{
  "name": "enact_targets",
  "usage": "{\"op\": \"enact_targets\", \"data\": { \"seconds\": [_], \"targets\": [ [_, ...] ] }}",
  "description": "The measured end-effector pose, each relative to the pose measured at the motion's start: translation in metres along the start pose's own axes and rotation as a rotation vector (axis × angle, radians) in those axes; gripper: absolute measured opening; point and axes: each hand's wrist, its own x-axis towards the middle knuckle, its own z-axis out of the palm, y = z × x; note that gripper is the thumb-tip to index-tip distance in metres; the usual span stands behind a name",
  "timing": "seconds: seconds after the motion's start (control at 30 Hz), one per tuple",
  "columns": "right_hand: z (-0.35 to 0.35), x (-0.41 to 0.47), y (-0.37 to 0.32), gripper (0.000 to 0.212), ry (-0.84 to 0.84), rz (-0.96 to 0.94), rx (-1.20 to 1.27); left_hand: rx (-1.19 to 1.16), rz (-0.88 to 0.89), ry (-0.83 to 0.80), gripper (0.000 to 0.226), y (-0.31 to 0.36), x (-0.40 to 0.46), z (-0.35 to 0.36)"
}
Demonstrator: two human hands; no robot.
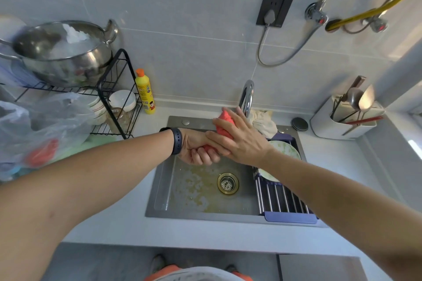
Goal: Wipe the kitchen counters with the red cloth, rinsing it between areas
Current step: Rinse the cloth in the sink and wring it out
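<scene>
Over the sink [164,191], a person is wringing the red cloth [225,126], the left hand [198,149] gripping its lower end with curled fingers while the right hand [239,141] is wrapping around the upper part, just in front of the tap [247,96]; no water can be seen running. The cloth is bunched between the two hands, above the basin and clear of the desk [127,226]. Judging from this, the rinse is ending and the next stretch of desk is waiting. The risks look small but real: a cloth wrung too lightly would be dripping across the desk, and a twist carried too far right could be knocking the plate [285,150] lying on the roll-up rack [280,198] just beyond the right wrist. Greasy residue is coating the basin floor below the hands around the drain [228,183], so a dropped cloth would be picking it up again. Behind the right hand a pale rag [265,124] is lying by the tap base. Left of the left hand a yellow bottle [144,92] and a wire rack [114,98] holding bowls and a steel pot [64,52] are crowding the desk, with a plastic bag [38,125] nearer still; right of the hands a utensil holder [342,121] is standing. All would be needing to be worked around when wiping.
</scene>
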Motion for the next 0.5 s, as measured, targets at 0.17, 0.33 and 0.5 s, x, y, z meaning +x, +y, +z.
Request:
{"op": "enact_targets", "data": {
  "seconds": [0.17, 0.33, 0.5],
  "targets": [
    [-0.014, 0.019, 0.023, 0.047, -0.22, -0.076, 0.098, 0.052, 0.001, 0.029, 0.042, 0.01, -0.007, 0.006],
    [-0.021, 0.037, 0.017, 0.026, -0.792, 0.306, 0.053, 0.227, 0.055, 0.509, 0.023, 0.009, 0.018, 0.017],
    [-0.01, 0.042, 0.007, 0.029, -0.992, 0.553, 0.047, 1.007, 0.233, 1.113, 0.022, 0.009, 0.044, 0.024]
  ]
}}
